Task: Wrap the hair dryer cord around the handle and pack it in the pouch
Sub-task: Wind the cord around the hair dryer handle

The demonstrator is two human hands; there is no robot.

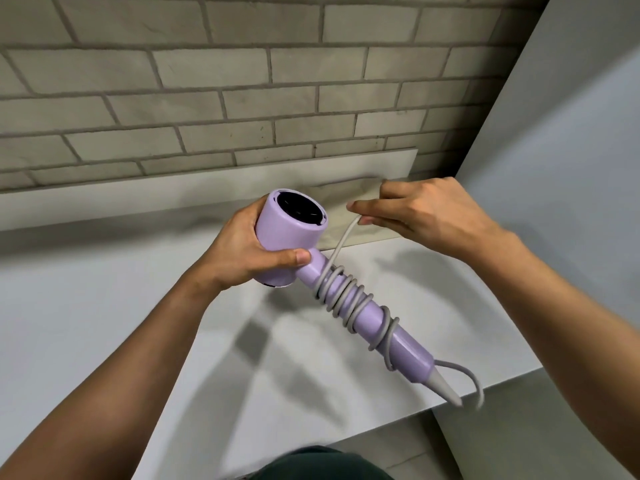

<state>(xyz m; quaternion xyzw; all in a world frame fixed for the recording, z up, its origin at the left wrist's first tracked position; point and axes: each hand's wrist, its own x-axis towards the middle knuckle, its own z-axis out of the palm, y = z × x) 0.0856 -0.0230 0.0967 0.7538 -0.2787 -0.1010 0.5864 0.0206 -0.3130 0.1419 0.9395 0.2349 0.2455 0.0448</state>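
The left hand (239,251) has the dryer (294,237) by its head, fingers round the back of the barrel and the thumb pressed across near the neck. It's held in the air above the white counter (104,306), close to the middle of the view. The barrel's dark open end faces up and a little toward the camera. The handle (374,317) runs long and straight down to the right, toward the counter's near edge, so the long axis goes from upper left to lower right.

It's a lilac dryer, smooth and glossy, with a short round barrel and a slim cylindrical handle. The grey cord (346,292) is coiled round the handle in several loose turns, tighter near the neck, wider apart lower down. At the handle's butt a pale tapered sleeve sticks out, and a loop of cord curves away past it, blurred.

Up at the right, the right hand (426,216) pinches the free run of cord between thumb and fingertips. That strand rises straight from the top coils to the pinch. Behind the hands a beige pouch (346,199) lies flat on the counter against the brick wall (207,98).
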